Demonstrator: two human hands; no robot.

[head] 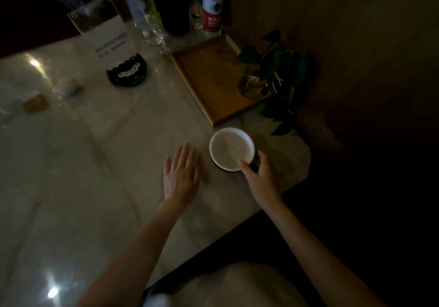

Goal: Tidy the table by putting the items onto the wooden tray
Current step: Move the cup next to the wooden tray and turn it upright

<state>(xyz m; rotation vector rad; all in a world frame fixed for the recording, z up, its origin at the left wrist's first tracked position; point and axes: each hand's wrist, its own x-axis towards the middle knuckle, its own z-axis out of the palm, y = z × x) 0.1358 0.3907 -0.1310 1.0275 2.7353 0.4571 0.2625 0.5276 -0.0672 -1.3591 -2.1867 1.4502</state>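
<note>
A white bowl [230, 148] sits near the table's right edge, just in front of the wooden tray [204, 73]. My right hand [260, 173] grips the bowl's near rim, thumb over the edge. Flat on the table to the bowl's left rests my left hand [181, 172], fingers spread and holding nothing. The tray holds a glass vase with a green plant [268, 73] at its right end. A black ashtray [127, 72], a small white round object [66, 85] and an orange packet [34, 103] lie further left on the table.
Several bottles [212, 4] and a clear acrylic sign stand [107, 31] line the far edge of the pale marble table [95, 164]. A dark wall is on the right. The scene is dim.
</note>
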